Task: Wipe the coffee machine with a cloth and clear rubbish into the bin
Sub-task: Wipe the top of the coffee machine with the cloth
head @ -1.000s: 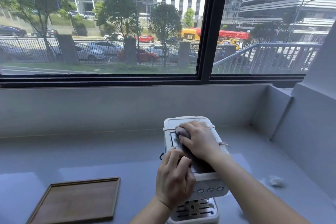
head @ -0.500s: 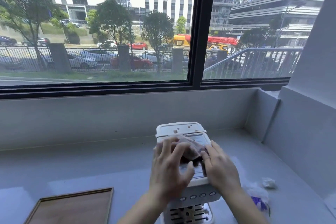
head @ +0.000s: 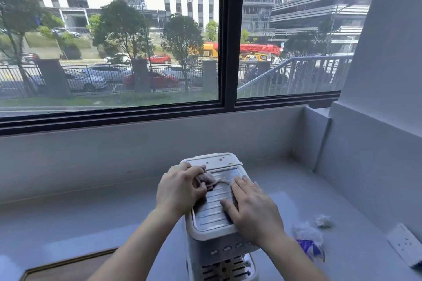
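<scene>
1. The white coffee machine (head: 206, 234) stands on the pale grey counter (head: 68, 223) below the window, near the right-hand corner.
2. The left hand (head: 180, 189) has its fingers curled round a small greyish cloth (head: 206, 178), bunched against the rear left of the machine's ribbed top plate (head: 210, 212).
3. The right hand (head: 253, 210) lies flat on the right side of that plate, fingers straight and grasping nothing.
4. A few brown crumbs (head: 220, 159) dot the white lid behind the plate.
5. To the machine's right, on the counter, lie a crumpled paper scrap (head: 322, 221) and a clear wrapper with purple print (head: 308, 240).
6. A wooden tray (head: 75, 267) sits at the lower left.
</scene>
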Demonstrator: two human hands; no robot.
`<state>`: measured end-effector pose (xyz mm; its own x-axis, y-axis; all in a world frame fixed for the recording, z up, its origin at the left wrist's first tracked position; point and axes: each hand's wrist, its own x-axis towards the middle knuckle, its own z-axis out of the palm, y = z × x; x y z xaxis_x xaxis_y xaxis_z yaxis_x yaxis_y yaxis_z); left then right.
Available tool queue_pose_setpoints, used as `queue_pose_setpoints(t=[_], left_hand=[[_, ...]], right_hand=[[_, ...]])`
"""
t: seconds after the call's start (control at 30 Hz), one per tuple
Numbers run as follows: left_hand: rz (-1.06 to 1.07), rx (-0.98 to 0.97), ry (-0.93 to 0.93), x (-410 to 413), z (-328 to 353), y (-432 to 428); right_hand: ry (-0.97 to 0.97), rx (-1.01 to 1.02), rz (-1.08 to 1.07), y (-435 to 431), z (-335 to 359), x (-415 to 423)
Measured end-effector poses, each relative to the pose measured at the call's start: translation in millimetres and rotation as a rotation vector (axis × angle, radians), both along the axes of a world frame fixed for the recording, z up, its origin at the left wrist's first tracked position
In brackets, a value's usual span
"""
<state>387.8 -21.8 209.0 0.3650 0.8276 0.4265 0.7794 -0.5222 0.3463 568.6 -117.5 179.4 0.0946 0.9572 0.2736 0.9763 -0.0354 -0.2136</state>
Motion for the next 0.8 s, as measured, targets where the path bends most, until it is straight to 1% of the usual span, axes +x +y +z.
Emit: queue_pose_setpoints(t=[0.07, 0.13, 0.2, 0.33, 0.4, 0.57, 0.63, 0.73, 0.8], left_hand=[[-0.067, 0.080, 0.053, 7, -2, -9], [-0.137, 0.135, 0.041, 9, -13, -19], [-0.151, 0.147, 0.027, 7, -20, -17], [-0.027, 0.057, 0.075, 18, -2, 5], [0.025, 0.044, 0.105, 24, 0, 4], [-0.120, 0.135, 0.084, 5, -22, -11], [-0.091, 0.122, 0.126, 3, -16, 4], [0.027, 0.090, 0.242, 19, -2, 26], [0.026, 0.101, 0.312, 34, -1, 31]], right_hand=[[-0.028, 0.011, -0.006, -1, -1, 0], [-0.027, 0.021, -0.001, -1, -1, -1], [-0.011, 0.036, 0.005, 1, -2, -2], [0.002, 0.054, 0.004, 0, -1, 0], [0.011, 0.066, 0.001, 0, -2, 0], [0.044, 0.081, -0.014, 0, -3, -1], [0.048, 0.091, -0.021, 0, -3, -1], [0.042, 0.100, -0.023, -1, -2, -1], [0.050, 0.098, -0.024, -1, -2, -1]])
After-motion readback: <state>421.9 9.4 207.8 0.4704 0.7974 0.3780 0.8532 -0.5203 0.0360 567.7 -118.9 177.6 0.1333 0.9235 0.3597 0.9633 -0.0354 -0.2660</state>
